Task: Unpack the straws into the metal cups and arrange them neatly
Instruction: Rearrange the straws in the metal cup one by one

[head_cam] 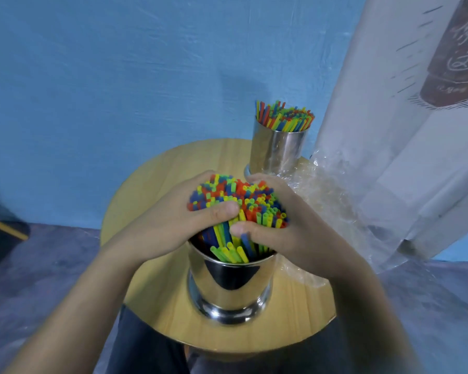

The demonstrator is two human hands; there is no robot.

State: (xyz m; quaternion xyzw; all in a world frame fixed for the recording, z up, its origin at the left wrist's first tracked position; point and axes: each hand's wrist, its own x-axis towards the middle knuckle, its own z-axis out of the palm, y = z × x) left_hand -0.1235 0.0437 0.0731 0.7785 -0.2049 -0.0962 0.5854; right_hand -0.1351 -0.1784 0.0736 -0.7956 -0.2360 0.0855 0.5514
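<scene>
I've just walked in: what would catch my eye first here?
The bright straws at the centre: a thick bunch gripped between the left hand and right hand, lower ends in the near cup on the round table. Behind it the far cup stands already filled, with crumpled plastic wrap to its right.

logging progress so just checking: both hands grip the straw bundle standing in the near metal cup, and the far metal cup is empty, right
One thing is wrong: the far cup is not empty. The head view shows it filled with coloured straws. The rest holds: the left hand and right hand both grip the straw bundle standing in the near cup.
</scene>
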